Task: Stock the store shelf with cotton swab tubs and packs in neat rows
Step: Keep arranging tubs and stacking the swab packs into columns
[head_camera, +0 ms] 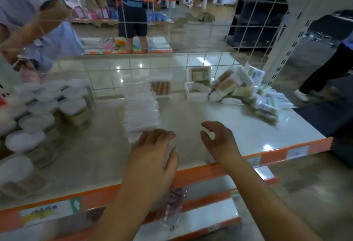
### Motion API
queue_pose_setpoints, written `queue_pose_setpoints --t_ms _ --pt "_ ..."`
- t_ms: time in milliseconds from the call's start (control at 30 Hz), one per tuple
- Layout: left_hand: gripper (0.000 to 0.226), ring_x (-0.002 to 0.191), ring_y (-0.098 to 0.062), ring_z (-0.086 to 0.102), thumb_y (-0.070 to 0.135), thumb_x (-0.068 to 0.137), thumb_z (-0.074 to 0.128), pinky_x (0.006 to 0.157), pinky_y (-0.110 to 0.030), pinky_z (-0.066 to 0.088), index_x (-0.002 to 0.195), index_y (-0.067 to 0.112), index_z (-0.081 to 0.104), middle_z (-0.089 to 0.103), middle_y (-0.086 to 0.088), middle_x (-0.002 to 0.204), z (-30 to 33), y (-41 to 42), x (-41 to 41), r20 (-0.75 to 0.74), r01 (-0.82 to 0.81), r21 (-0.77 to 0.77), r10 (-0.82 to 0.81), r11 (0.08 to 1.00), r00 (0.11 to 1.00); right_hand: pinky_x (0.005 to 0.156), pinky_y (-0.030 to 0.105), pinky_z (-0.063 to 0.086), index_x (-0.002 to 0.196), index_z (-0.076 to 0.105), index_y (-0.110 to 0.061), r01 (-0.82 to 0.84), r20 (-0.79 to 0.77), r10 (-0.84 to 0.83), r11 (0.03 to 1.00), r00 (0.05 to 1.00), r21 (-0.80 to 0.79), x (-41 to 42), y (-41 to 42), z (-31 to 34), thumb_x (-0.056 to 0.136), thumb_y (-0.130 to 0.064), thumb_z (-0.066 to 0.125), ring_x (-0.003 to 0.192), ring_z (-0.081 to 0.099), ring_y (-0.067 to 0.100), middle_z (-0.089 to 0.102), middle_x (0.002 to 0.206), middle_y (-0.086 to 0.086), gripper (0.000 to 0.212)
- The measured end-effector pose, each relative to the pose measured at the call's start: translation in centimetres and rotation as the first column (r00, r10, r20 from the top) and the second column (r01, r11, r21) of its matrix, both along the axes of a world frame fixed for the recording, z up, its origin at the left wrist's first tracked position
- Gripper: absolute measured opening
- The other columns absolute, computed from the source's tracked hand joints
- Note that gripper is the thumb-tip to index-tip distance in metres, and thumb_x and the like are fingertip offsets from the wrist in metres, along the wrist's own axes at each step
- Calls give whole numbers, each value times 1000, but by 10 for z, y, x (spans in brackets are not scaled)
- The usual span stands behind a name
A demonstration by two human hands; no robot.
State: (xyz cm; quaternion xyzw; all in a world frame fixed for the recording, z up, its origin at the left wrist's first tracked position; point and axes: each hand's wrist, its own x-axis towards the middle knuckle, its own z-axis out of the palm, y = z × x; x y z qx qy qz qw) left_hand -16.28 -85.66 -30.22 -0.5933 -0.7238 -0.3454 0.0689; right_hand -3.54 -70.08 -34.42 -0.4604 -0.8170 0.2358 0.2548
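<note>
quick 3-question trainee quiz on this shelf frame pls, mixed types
1. True or false: the right hand holds a pack.
2. Which stock lies in a messy pile? A) round tubs at left B) green-labelled packs at right C) white row in the middle
3. The left hand is at the near end of the ____ row.

Key: 1 false; 2 B; 3 white.

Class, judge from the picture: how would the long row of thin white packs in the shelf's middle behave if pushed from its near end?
The row of thin white packs probably buckles sideways, being many loose pieces. The glossy shelf looks slippery, so they would likely slide easily.
</note>
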Motion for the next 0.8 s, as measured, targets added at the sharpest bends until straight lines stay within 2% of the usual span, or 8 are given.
queue_pose_setpoints --t_ms 100,233,300,367,467,633,700,800 --pt "33 85 -18 59 30 78 42 70 -24 43 97 14 64 65 -1 92 -3 26 31 32 81 -23 -80 996 996 86 14 34 112 65 -8 46 -62 -44 999 997 18 32 17 0 87 -11 60 105 57 20 63 113 6 25" --pt "31 88 -11 49 27 77 42 69 -25 47 92 12 64 65 -1 91 -13 57 66 75 142 8 -142 990 987 78 7 36 103 68 -8 66 -153 -64 998 986 14 79 49 -4 86 -7 62 93 57 13 64 103 2 18" --pt "30 86 -10 48 26 76 41 71 -22 46 90 12 63 64 0 90 -18 71 80 84 148 10 -149 989 985 75 10 39 100 69 -7 90 -194 -88 996 977 4 101 64 -4 86 -4 61 87 57 14 64 97 2 17" --pt "28 86 -8 47 27 76 41 69 -22 46 89 14 62 63 2 89 -22 87 92 81 142 -11 -141 990 987 71 15 41 92 71 -3 121 -240 -87 984 967 133 119 82 -2 83 1 62 78 57 18 66 89 9 14" --pt "33 87 -8 44 32 77 38 71 -25 44 90 14 62 62 2 91 -30 113 108 122 152 -51 -145 987 982 68 10 40 85 70 -1 153 -295 -72 953 953 261 141 116 4 75 5 60 71 54 9 65 84 12 16" --pt "43 91 -7 41 40 78 31 75 -23 38 97 15 61 59 4 97 -54 150 127 169 173 -118 -152 978 974 78 19 37 95 69 -5 237 -291 -172 949 941 206 162 177 11 76 12 59 93 59 24 64 100 10 27" --pt "46 94 -4 39 45 77 27 76 -21 32 97 17 59 55 9 99 -60 160 132 195 143 -153 -112 978 975 87 21 35 102 67 -4 157 -238 -110 969 965 192 163 198 12 75 10 64 104 55 28 62 107 12 31" --pt "26 88 0 37 34 80 39 72 -19 29 92 19 57 48 17 92 -65 168 140 232 93 -167 -53 982 971 98 27 26 118 60 -2 -19 -37 25 986 999 166 164 231 8 70 4 72 119 44 35 57 120 18 49"
